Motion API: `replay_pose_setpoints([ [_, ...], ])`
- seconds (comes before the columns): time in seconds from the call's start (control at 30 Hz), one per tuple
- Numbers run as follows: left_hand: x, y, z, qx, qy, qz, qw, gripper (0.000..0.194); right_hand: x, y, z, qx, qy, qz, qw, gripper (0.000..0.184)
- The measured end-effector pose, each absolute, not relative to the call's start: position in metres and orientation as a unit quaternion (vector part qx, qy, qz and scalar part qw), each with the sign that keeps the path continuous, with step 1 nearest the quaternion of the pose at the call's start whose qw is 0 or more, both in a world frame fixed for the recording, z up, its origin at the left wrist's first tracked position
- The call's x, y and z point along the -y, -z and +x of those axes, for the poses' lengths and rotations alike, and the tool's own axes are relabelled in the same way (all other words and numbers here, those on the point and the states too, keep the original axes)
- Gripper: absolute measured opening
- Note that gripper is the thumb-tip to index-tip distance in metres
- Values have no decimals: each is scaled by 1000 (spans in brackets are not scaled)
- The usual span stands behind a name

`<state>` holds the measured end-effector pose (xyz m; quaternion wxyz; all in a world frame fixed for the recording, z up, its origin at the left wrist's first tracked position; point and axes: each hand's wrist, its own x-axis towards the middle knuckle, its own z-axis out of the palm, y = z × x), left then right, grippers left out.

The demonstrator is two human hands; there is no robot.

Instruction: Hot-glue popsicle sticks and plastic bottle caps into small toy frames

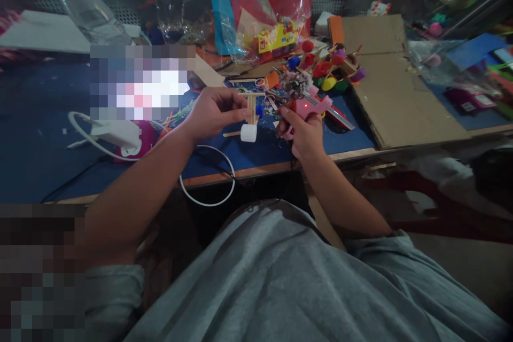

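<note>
Between the thumb and fingers of my left hand (220, 112) is a small craft-stick model (251, 104) made of pale wooden sticks. A white cap-like cylinder (249, 133) sits at its lower end, and a blue cap (259, 111) shows just behind it. Another stick pokes out to the left beside the white piece. My right hand (306, 131) is wrapped round a pink hot glue gun (310, 107) with a lit red light. The gun's tip lies close to the right of the model; whether they touch I cannot tell.
Colourful caps on sticks (328, 69) are heaped behind my right hand. A cardboard sheet (401, 85) lies to the right. At left are a white charger (120, 133) and a looped white cable (208, 204) over the table edge. Plastic packets (276, 26) and a clear bottle (86, 5) stand behind.
</note>
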<state>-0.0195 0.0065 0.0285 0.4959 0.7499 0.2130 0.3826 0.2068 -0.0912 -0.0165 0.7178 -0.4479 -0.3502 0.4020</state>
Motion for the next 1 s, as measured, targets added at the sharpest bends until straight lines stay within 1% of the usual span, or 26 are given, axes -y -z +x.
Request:
replay_pose_setpoints([
  [0.2,-3,-30,-21,-198,-295,765,537,35,90,17,215,367,-336,-430,754,32],
  [0.33,-3,-31,-22,-189,-250,774,550,34,95,18,224,384,-323,-434,748,26],
  [0.5,-9,-38,-29,-200,-211,794,534,39,102,20,231,392,-350,-456,718,29],
  [0.7,-21,-37,-38,-252,-203,803,501,28,107,18,230,407,-431,-452,667,38],
  [0.8,-25,-33,-39,-285,-209,801,483,26,106,16,229,410,-455,-457,644,44],
  [1.0,-29,-31,-39,-299,-233,787,487,40,101,16,229,437,-490,-445,610,46],
])
